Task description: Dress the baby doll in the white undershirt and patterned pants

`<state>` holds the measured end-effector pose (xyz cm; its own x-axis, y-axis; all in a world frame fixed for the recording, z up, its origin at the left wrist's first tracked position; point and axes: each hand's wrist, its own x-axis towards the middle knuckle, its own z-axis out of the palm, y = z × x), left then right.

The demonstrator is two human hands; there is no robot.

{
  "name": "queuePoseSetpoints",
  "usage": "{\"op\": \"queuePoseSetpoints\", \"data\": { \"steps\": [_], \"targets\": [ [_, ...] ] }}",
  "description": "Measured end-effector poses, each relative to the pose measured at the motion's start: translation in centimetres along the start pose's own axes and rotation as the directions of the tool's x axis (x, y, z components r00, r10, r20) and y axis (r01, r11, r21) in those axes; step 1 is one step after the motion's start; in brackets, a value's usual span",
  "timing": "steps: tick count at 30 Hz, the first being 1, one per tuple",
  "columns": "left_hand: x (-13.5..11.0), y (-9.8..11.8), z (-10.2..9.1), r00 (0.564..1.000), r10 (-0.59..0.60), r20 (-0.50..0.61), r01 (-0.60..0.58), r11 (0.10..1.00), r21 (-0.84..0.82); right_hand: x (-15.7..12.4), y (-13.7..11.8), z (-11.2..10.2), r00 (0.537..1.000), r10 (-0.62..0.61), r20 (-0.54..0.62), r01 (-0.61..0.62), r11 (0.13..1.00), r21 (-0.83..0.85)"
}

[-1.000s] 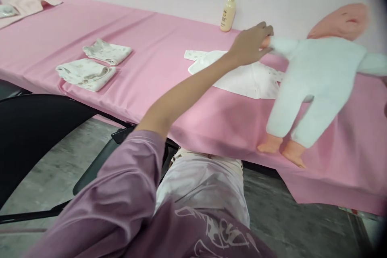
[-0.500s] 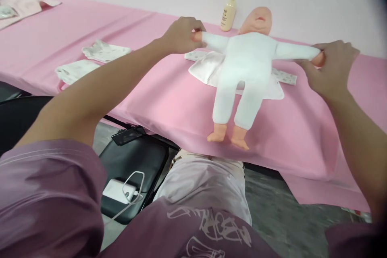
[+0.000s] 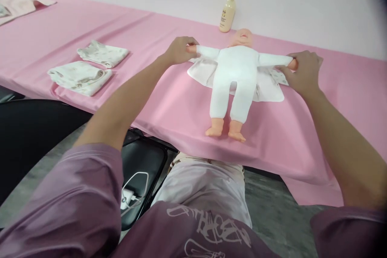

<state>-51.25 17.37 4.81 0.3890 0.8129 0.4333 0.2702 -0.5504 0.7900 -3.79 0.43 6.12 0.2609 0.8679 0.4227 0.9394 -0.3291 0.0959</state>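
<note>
A baby doll (image 3: pixel 236 66) with a white cloth body lies on its back, head toward the wall and feet toward me. My left hand (image 3: pixel 180 50) is closed around the doll's hand on the left, and my right hand (image 3: pixel 305 70) grips the one on the right, so both its arms are stretched sideways. Beneath its back a small white patterned baby shirt (image 3: pixel 269 90) is spread open, its panels showing at both sides. The doll's middle hides the rest of the garment.
Two folded patterned cloths (image 3: pixel 80 77) lie left on the pink-covered table (image 3: pixel 175 105). A pump bottle (image 3: pixel 227 12) stands by the wall behind the doll. A pink cloth (image 3: pixel 27 2) is at far left. Below, a black chair (image 3: pixel 142 169) holds a white charger (image 3: pixel 128 198) with cable.
The doll has come down onto the spread shirt, its head settling back and lower. Both my hands moved down and leftward with it, still holding its hands.
</note>
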Motion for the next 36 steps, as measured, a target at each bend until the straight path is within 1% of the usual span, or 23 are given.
{"op": "queuePoseSetpoints", "data": {
  "steps": [2, 3, 5, 7, 10, 13, 15, 17, 19, 22, 28, 30, 31, 33, 35, 36],
  "targets": [
    [-0.5, 0.2, 1.2, 0.998, -0.033, -0.048, 0.034, 0.999, 0.019, 0.3, 0.5, 0.5, 0.997, -0.078, 0.007, 0.078, 0.994, 0.078],
    [-0.6, 0.3, 1.8, 0.997, -0.068, -0.044, 0.069, 0.997, 0.033, 0.4, 0.8, 0.7, 0.996, -0.085, 0.004, 0.084, 0.991, 0.1],
    [-0.4, 0.5, 2.7, 0.991, -0.13, -0.015, 0.131, 0.989, 0.074, 0.5, 1.7, 0.8, 0.998, -0.059, -0.009, 0.059, 0.992, 0.108],
    [0.4, 0.5, 3.8, 0.988, -0.15, -0.023, 0.152, 0.984, 0.089, 0.4, 2.8, 0.9, 1.0, -0.026, -0.016, 0.028, 0.993, 0.112],
    [2.1, 0.2, 6.0, 0.991, -0.128, -0.042, 0.132, 0.985, 0.11, 0.3, 4.7, 1.6, 0.998, 0.028, -0.054, -0.021, 0.991, 0.132],
    [3.4, -0.4, 8.6, 0.993, -0.085, -0.084, 0.096, 0.986, 0.137, 0.0, 6.7, 3.0, 0.989, 0.069, -0.128, -0.049, 0.987, 0.156],
    [3.9, -0.7, 10.1, 0.993, -0.066, -0.095, 0.08, 0.985, 0.153, -0.1, 7.7, 4.1, 0.985, 0.102, -0.139, -0.079, 0.984, 0.158],
    [4.2, -0.9, 11.4, 0.994, -0.062, -0.093, 0.076, 0.984, 0.16, -0.2, 8.4, 5.2, 0.984, 0.129, -0.122, -0.108, 0.981, 0.16],
    [4.4, -1.1, 12.2, 0.994, -0.075, -0.085, 0.087, 0.985, 0.15, -0.1, 8.7, 6.0, 0.983, 0.153, -0.107, -0.133, 0.976, 0.173],
    [4.4, -1.3, 13.0, 0.991, -0.106, -0.086, 0.116, 0.986, 0.12, -0.1, 8.7, 7.0, 0.978, 0.193, -0.083, -0.176, 0.968, 0.181],
    [3.9, -2.6, 14.3, 0.965, -0.167, -0.201, 0.176, 0.984, 0.026, -1.5, 8.9, 8.4, 0.971, 0.239, 0.001, -0.236, 0.958, 0.16],
    [3.7, -2.9, 14.8, 0.955, -0.189, -0.228, 0.189, 0.982, -0.024, -2.1, 9.0, 8.4, 0.975, 0.221, 0.015, -0.221, 0.962, 0.163],
    [3.7, -3.0, 15.0, 0.949, -0.205, -0.238, 0.2, 0.979, -0.044, -2.2, 8.9, 8.1, 0.981, 0.192, -0.003, -0.188, 0.964, 0.186],
    [3.6, -2.9, 15.5, 0.932, -0.244, -0.268, 0.235, 0.97, -0.067, -2.2, 8.1, 6.9, 0.986, 0.128, -0.106, -0.095, 0.959, 0.268],
    [3.6, -2.7, 15.9, 0.909, -0.287, -0.303, 0.277, 0.958, -0.075, -1.6, 6.4, 4.9, 0.967, 0.076, -0.241, 0.013, 0.938, 0.347],
    [3.6, -2.6, 16.0, 0.899, -0.302, -0.317, 0.294, 0.953, -0.076, -1.1, 5.2, 3.6, 0.957, 0.044, -0.287, 0.067, 0.928, 0.367]
  ]
}}
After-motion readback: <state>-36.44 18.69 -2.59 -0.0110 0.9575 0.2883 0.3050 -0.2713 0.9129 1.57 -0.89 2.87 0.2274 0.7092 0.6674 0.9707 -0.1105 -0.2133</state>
